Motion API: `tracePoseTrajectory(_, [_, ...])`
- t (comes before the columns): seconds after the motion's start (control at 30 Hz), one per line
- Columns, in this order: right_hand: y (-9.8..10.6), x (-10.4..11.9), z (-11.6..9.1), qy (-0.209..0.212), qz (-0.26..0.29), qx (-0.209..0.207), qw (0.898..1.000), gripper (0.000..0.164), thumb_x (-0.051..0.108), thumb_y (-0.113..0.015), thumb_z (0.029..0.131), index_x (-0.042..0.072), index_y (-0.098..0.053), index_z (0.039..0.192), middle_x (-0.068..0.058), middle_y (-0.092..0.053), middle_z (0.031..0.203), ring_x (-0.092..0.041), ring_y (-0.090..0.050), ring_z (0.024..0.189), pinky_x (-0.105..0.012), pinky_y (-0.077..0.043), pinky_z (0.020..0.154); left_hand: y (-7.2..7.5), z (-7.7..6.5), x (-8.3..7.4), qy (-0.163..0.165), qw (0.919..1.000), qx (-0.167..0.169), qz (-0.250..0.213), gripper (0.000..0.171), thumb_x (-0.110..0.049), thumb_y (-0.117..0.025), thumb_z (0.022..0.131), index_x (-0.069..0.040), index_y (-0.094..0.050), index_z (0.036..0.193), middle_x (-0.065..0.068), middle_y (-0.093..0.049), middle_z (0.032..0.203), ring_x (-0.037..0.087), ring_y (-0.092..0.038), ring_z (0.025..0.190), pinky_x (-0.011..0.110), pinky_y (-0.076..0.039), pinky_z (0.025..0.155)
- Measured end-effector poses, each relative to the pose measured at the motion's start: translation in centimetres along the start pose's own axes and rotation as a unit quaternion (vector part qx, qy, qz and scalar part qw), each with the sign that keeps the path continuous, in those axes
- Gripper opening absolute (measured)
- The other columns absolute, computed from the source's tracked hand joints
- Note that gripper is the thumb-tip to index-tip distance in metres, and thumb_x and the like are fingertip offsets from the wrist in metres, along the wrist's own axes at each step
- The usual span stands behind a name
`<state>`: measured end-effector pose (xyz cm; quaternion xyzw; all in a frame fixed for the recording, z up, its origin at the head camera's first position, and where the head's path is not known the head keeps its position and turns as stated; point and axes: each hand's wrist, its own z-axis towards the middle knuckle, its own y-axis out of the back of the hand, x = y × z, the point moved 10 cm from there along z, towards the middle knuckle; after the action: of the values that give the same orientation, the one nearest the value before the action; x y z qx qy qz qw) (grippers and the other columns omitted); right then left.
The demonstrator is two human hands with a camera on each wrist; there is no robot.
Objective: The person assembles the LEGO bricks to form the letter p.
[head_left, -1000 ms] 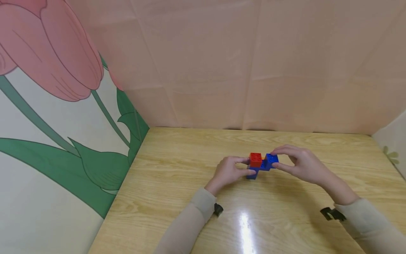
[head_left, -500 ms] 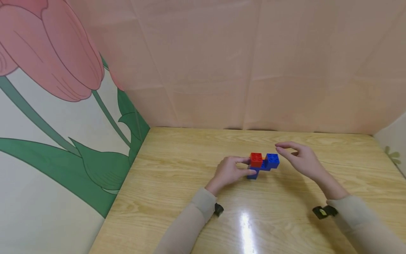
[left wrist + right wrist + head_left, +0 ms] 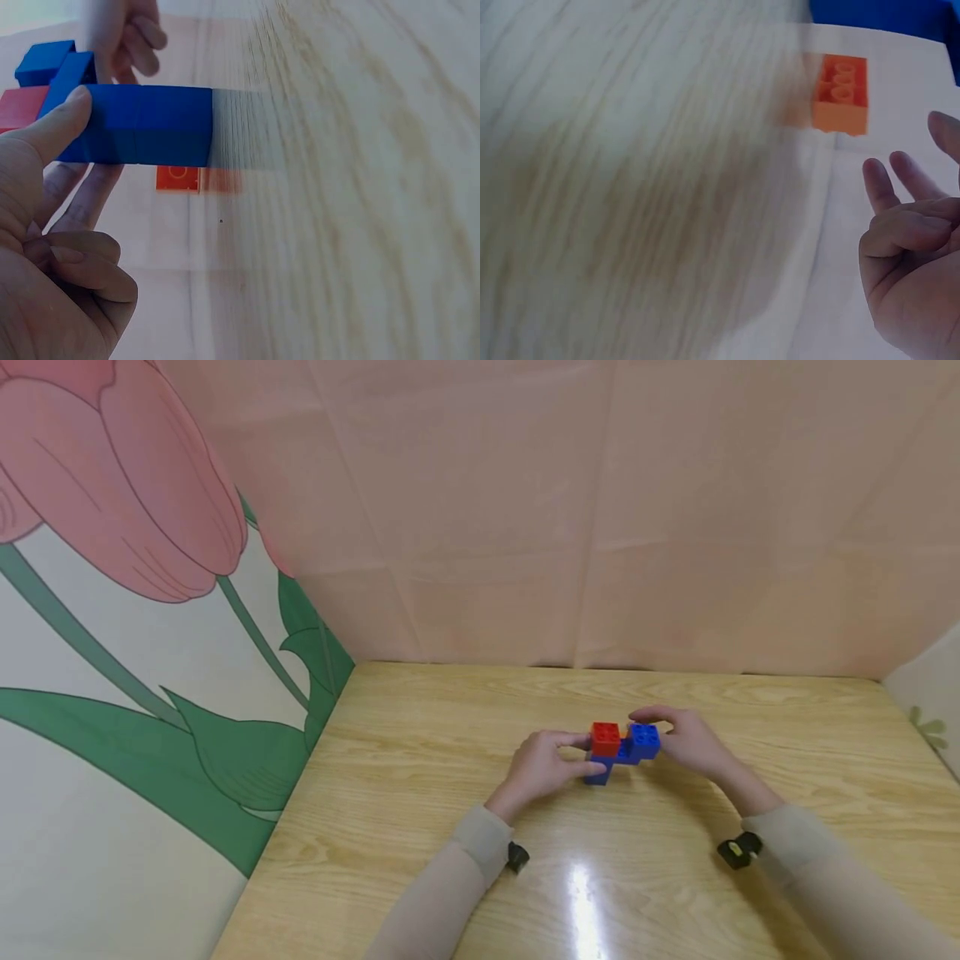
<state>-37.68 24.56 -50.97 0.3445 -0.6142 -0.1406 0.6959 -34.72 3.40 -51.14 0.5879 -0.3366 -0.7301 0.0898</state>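
Observation:
On the table stands a joined build of toy building bricks. A red brick [image 3: 605, 739] tops its left side, and a blue brick [image 3: 643, 742] rises at its right. My left hand [image 3: 543, 770] grips the build from the left, its thumb on the blue column [image 3: 161, 124] under the red brick. Just right of the build is my right hand [image 3: 693, 743], index finger stretched behind the blue brick; the right wrist view catches its fingers [image 3: 881, 184] apart, nothing between them. An orange brick [image 3: 840, 116] lies on its side behind the build, mostly hidden in the head view.
The wood-grain table [image 3: 420, 718] carries the build. A pink cloth wall [image 3: 480, 527] closes off the back, and a tulip-printed panel [image 3: 217, 760] borders the left. Black wrist straps sit at both cuffs.
My right hand has released the blue brick, drawn back, then come in again behind it. That brick stays atop the build's right side. My left hand keeps its grip.

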Motion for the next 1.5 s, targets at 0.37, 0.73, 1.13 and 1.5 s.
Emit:
tracePoseTrajectory(0.37, [-2.3,1.4,0.8,0.075,-0.058,0.024,0.995,0.038,0.006,-0.077,0.089,-0.005,-0.069,0.126,-0.023,-0.072,0.117,-0.045,-0.066,0.109,-0.065,-0.050,0.094,0.1,-0.1,-0.1,-0.002,1.0000,-0.002,-0.006,0.048,-0.054,-0.084,0.083,-0.034,-0.076,0.126,-0.025,-0.072,0.109,0.007,-0.068,0.109,0.030,-0.054,0.089])
tracePoseTrajectory(0.73, [-3.1,1.6,0.9,0.090,-0.071,0.030,0.993,0.025,0.007,-0.077,0.093,-0.005,-0.074,0.115,-0.015,-0.075,0.107,-0.038,-0.071,0.100,-0.062,-0.053,0.091,0.0,0.1,0.1,0.003,1.0000,0.000,0.005,0.049,-0.057,-0.083,0.083,-0.035,-0.076,0.127,-0.027,-0.071,0.110,0.004,-0.065,0.115,0.032,-0.053,0.095])
tracePoseTrajectory(1.13, [-2.6,0.6,1.0,0.057,-0.095,0.021,0.994,0.020,0.003,-0.072,0.093,-0.002,-0.075,0.112,-0.014,-0.076,0.105,-0.038,-0.071,0.100,-0.063,-0.052,0.092,0.2,0.0,0.0,0.006,1.0000,-0.006,0.004,0.048,-0.056,-0.083,0.083,-0.034,-0.077,0.125,-0.027,-0.071,0.108,0.001,-0.064,0.114,0.033,-0.053,0.094])
tracePoseTrajectory(1.5, [-0.7,-1.1,-0.2,0.014,-0.117,0.001,0.993,0.025,0.011,-0.075,0.091,0.001,-0.076,0.114,-0.020,-0.074,0.111,-0.030,-0.067,0.088,-0.052,-0.054,0.079,0.2,-0.1,0.2,0.012,0.9999,-0.006,0.007,0.050,-0.058,-0.083,0.083,-0.034,-0.076,0.126,-0.028,-0.071,0.108,0.001,-0.063,0.116,0.033,-0.053,0.094])
